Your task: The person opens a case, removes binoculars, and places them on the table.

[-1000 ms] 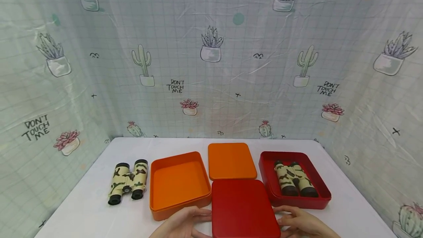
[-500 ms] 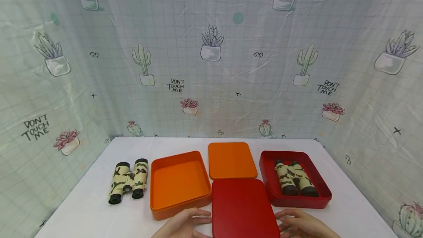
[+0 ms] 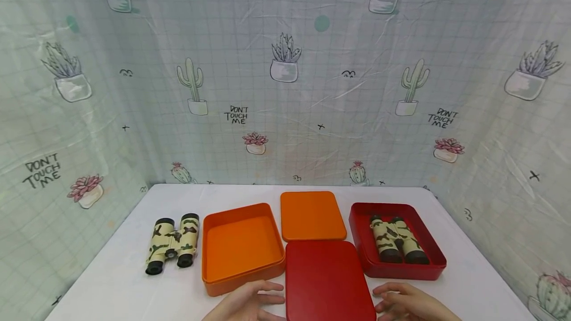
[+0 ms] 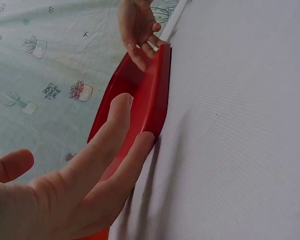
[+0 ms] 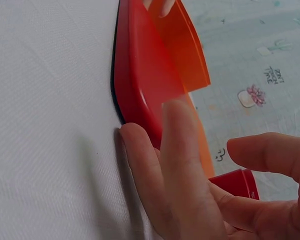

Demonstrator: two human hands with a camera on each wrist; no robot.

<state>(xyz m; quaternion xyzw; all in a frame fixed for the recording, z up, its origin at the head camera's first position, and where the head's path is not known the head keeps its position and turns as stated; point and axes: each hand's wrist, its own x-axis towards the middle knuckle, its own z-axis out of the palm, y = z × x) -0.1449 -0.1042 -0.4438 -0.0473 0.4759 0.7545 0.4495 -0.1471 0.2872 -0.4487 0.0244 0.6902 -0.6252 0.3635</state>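
A flat red lid [image 3: 330, 281] lies on the white table, top face up, between the two hands. My left hand [image 3: 247, 303] is beside its left edge, fingers loosely extended; in the left wrist view a fingertip [image 4: 146, 137] is right at the lid's corner. On the opposite side, my right hand [image 3: 410, 302] has its relaxed fingers close along the right edge, and a fingertip [image 5: 133, 131] overlaps the lid's rim in the right wrist view. Neither hand grips anything. Camouflage binoculars [image 3: 392, 239] lie inside the red box [image 3: 403, 271], just beyond the right hand.
An orange box [image 3: 245, 284] with nothing in it stands beyond the left hand. Behind the red lid lies a flat orange lid [image 3: 312, 215]. A second pair of camouflage binoculars [image 3: 158, 244] rests on the table [image 3: 120, 286] at far left. A cactus-print curtain [image 3: 294, 103] surrounds the table.
Both hands have eased very slightly away from the red lid's sides. The lid, boxes and binoculars have stayed in place.
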